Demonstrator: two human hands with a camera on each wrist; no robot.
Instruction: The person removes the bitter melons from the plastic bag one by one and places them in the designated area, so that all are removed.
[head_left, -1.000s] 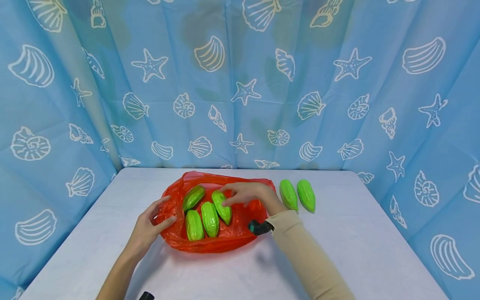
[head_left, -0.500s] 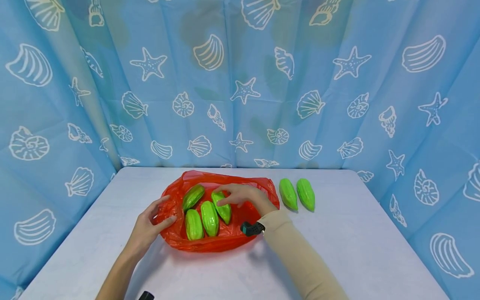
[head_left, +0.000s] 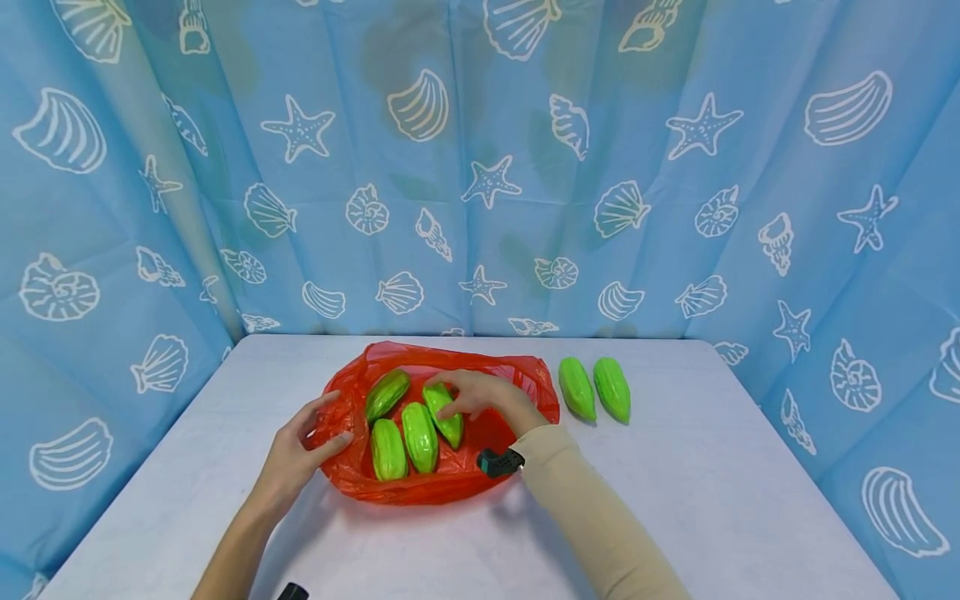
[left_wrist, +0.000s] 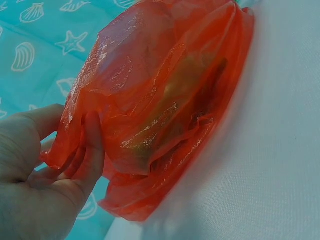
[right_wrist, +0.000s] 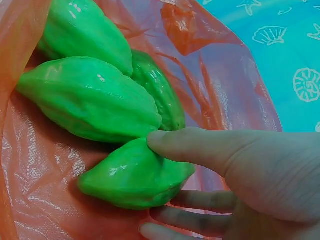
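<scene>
A red plastic bag (head_left: 390,492) lies with its mouth spread wide, several glossy green ridged fruits (head_left: 420,437) with pointed ends inside it. At the bag's left side my left hand (head_left: 300,446) pinches the film; in the left wrist view, fingers and thumb (left_wrist: 93,150) stand on either side of its edge. My right hand (head_left: 480,394) reaches into the bag from the right, at the rightmost green fruit (right_wrist: 132,177). The right wrist view has the thumb (right_wrist: 200,150) over that fruit's top and the other fingers along its far side. Part of the fruit is hidden behind the hand.
Two more green fruits (head_left: 576,390) lie side by side on the white tabletop (head_left: 712,500), right of the bag. A blue curtain (head_left: 480,167) with white shell and starfish prints surrounds the table at the back and sides. A small black object (head_left: 292,591) shows at the bottom edge.
My right forearm has shifted left, and the right hand has come down slightly around the rightmost fruit. The left hand, bag and fruits stay where they were.
</scene>
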